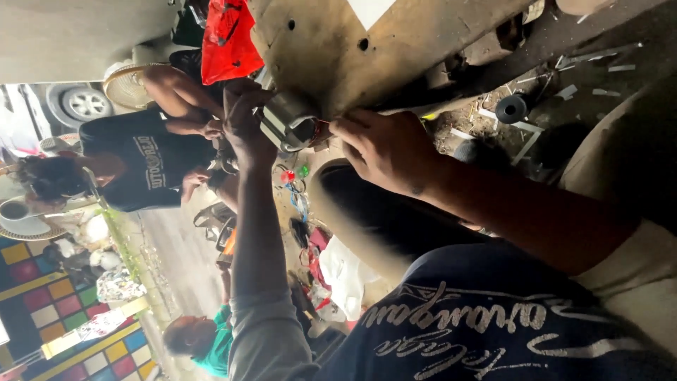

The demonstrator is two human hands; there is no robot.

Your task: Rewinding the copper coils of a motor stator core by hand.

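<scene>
The view is turned on its side. My left hand [243, 120] reaches in on a long arm with a grey sleeve and grips a short metal cylindrical part [289, 120]. My right hand [384, 148] has its fingers closed at the other end of the same part, near a small red piece. The part is held just beside a worn wooden board [352, 49] with holes in it.
A person in a black shirt [151, 166] sits close behind the part, working with their own hands. Another person in a green top [211, 339] is farther off. A red bag [226, 35], a black spool [511, 108], wires and scraps lie on the dirty floor.
</scene>
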